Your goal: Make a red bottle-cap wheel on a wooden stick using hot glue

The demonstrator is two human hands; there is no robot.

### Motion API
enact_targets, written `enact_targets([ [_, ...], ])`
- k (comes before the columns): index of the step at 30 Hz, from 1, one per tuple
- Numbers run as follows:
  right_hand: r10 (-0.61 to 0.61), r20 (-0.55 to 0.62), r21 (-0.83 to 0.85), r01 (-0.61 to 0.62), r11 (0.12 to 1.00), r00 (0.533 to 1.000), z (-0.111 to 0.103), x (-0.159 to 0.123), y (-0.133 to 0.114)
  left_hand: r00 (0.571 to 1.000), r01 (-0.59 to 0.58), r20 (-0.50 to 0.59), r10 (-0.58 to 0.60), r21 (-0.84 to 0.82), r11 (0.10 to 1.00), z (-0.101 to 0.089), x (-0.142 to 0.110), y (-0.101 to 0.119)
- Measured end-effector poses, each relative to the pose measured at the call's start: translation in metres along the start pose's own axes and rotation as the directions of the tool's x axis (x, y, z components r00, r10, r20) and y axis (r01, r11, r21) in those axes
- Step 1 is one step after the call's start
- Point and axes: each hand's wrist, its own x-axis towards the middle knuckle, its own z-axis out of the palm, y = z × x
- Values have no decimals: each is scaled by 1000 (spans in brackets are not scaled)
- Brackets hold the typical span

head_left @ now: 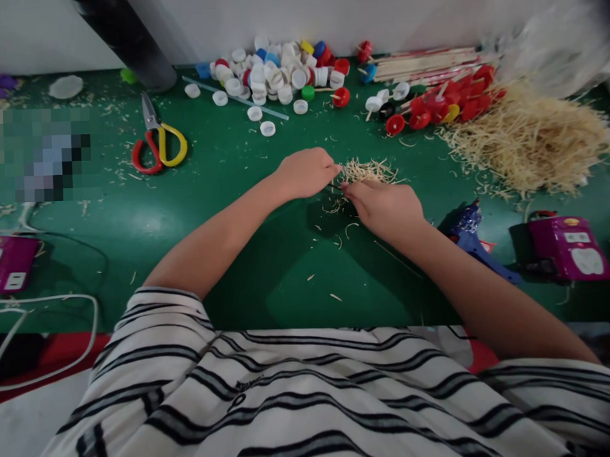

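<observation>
Centrally, small straw tuft [368, 171] pinched between fingers [334, 171] of left hand [306, 173] and right hand [384, 206].

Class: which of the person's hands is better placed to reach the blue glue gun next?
Probably the right hand: the glue gun lies just beside its wrist, while the left hand sits farther away, across the straw bundle.

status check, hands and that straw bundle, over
Left hand and right hand both pinching small straw bundle. Loose scraps on green table. Nothing blocking.

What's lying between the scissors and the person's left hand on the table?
In the head view, only bare green tabletop with a few stray wood slivers lies between the scissors and the left hand.
</observation>
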Motion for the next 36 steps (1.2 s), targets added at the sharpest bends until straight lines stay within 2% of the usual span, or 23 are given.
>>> enact_targets([
  [11, 8, 68, -38, -5, 999, 998, 1, -7, -1, 1000, 13, 1, -13, -18, 1000, -1, -6, 2],
  [17, 1, 32, -36, 0, 999, 999, -1, -4, 3, 999, -41, 32, 40, 22, 999, 1, -3, 0],
  [26, -7, 63, -30, 9, 1000, 998, 0, -5, 0, 999, -40, 34, 40, -4, 999, 0, -7, 1],
  [31, -13, 31, -52, 15, 999, 999, -2, -4, 4, 996, -53, 67, 52, 8, 999, 0, -5, 0],
  [36, -8, 45, -64, 11, 998, 999, -4, -2, 3, 997, -64, 53, 64, -11, 998, 1, -4, -1],
])
